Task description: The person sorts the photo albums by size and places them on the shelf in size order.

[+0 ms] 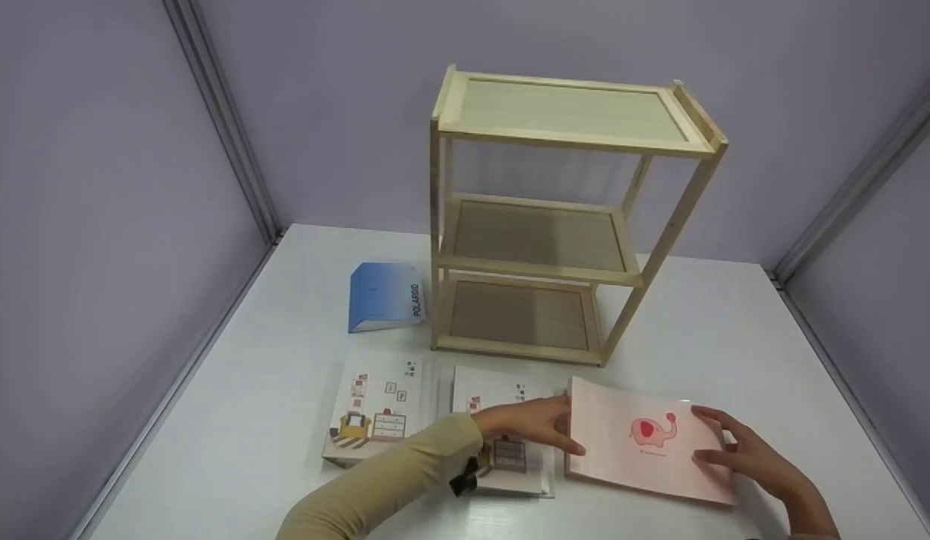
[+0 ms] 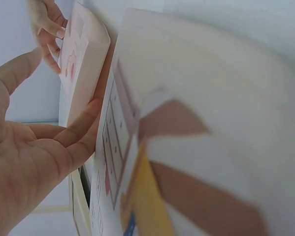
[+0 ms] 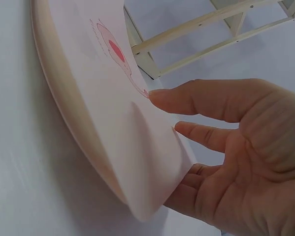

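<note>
A thick pink book (image 1: pixel 622 435) with a red elephant on its cover lies at the front right of the white table. My right hand (image 1: pixel 754 457) grips its right edge. In the right wrist view the thumb (image 3: pixel 172 101) is on the cover while other fingers go under the corner. My left hand (image 1: pixel 536 424) is at the book's spine (image 2: pixel 85 73), fingers fairly straight against it and thumb held apart in the left wrist view. Beneath the left forearm lies a white book (image 1: pixel 502 382) with a furniture drawing, partly hidden by the hand and sleeve.
A similar white book (image 1: pixel 382 390) lies further left. Behind it is a blue book (image 1: pixel 386 292) marked POLAROID. A three-tier wooden shelf (image 1: pixel 540 206) stands at the back. Walls (image 1: pixel 82 225) border the table. A small black object (image 1: pixel 465 478) is by the left sleeve.
</note>
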### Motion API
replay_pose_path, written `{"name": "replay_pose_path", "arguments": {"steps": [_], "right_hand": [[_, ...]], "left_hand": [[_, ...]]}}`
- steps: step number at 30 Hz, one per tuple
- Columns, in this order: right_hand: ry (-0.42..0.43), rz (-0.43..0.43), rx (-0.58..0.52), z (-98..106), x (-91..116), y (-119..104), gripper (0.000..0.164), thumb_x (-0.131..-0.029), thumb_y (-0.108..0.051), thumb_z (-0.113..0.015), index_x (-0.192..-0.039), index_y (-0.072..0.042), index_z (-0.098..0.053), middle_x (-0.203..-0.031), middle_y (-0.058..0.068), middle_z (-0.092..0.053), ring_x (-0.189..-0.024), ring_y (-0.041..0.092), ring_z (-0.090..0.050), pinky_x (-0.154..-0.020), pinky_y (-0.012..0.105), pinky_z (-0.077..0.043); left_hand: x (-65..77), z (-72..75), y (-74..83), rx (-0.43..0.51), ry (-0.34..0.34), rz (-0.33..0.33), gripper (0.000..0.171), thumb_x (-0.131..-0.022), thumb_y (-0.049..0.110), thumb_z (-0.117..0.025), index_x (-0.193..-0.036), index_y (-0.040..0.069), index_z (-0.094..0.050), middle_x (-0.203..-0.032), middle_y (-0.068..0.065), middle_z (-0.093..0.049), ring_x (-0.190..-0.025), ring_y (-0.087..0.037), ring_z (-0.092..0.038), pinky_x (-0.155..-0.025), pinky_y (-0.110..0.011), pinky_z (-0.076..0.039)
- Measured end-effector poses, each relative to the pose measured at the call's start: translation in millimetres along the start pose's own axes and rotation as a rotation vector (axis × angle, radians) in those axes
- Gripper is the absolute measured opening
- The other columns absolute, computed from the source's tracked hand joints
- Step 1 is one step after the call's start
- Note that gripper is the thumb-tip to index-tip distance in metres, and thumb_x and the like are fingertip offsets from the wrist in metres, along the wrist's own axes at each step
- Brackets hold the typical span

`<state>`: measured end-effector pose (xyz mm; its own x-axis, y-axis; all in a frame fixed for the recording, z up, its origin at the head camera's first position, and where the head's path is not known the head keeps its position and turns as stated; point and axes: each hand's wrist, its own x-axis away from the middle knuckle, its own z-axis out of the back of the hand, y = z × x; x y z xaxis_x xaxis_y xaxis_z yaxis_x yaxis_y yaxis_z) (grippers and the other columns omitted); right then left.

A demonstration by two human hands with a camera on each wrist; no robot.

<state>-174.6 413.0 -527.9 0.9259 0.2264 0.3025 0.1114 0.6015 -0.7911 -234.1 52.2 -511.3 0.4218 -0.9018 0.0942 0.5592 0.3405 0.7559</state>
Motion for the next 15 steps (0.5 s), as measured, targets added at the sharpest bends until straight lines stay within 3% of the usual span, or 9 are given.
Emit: {"name": "replay_pose_path", "arguments": {"steps": [4,7,11,15], "right_hand": [[0.019,0.036,-0.018,-0.4,-0.6,1.2,0.074,-0.086,-0.021,-0.065,-0.145,-0.005,-0.024,-0.150,0.028,-0.012,-0.132,0.047,-0.017,-0.098,0.064,-0.031],[0.032,0.064,-0.037,-1.6,-0.5,0.8,0.073,-0.085,-0.019,-0.066,-0.144,-0.003,-0.025,-0.150,0.028,-0.013,-0.134,0.045,-0.011,-0.101,0.068,-0.021],[0.038,0.072,-0.041,-3.0,-1.3,-0.9,0.075,-0.085,-0.018,-0.066,-0.144,-0.003,-0.023,-0.150,0.027,-0.013,-0.134,0.046,-0.014,-0.102,0.064,-0.024],[0.039,0.070,-0.038,-3.8,-3.6,-2.8,0.077,-0.085,-0.019,-0.067,-0.145,-0.005,-0.022,-0.150,0.025,-0.011,-0.132,0.047,-0.022,-0.100,0.058,-0.033]], "left_hand": [[-0.2,-1.1,1.5,0.000,0.030,0.017,0.060,-0.088,0.029,-0.063,-0.140,0.010,-0.038,-0.142,-0.009,-0.038,-0.130,-0.017,-0.037,-0.106,-0.022,-0.029],[-1.1,-2.5,2.4,-0.020,0.066,0.029,0.054,-0.087,0.028,-0.065,-0.133,0.009,-0.047,-0.134,-0.008,-0.048,-0.122,-0.016,-0.045,-0.101,-0.019,-0.034],[-1.6,-3.8,1.7,-0.030,0.119,0.072,0.050,-0.083,0.029,-0.069,-0.127,0.010,-0.054,-0.124,-0.007,-0.056,-0.114,-0.014,-0.051,-0.096,-0.019,-0.038],[-0.4,-4.3,0.3,0.045,0.162,0.154,0.050,-0.080,0.030,-0.073,-0.123,0.011,-0.057,-0.119,-0.004,-0.058,-0.107,-0.010,-0.053,-0.092,-0.019,-0.041]]}}
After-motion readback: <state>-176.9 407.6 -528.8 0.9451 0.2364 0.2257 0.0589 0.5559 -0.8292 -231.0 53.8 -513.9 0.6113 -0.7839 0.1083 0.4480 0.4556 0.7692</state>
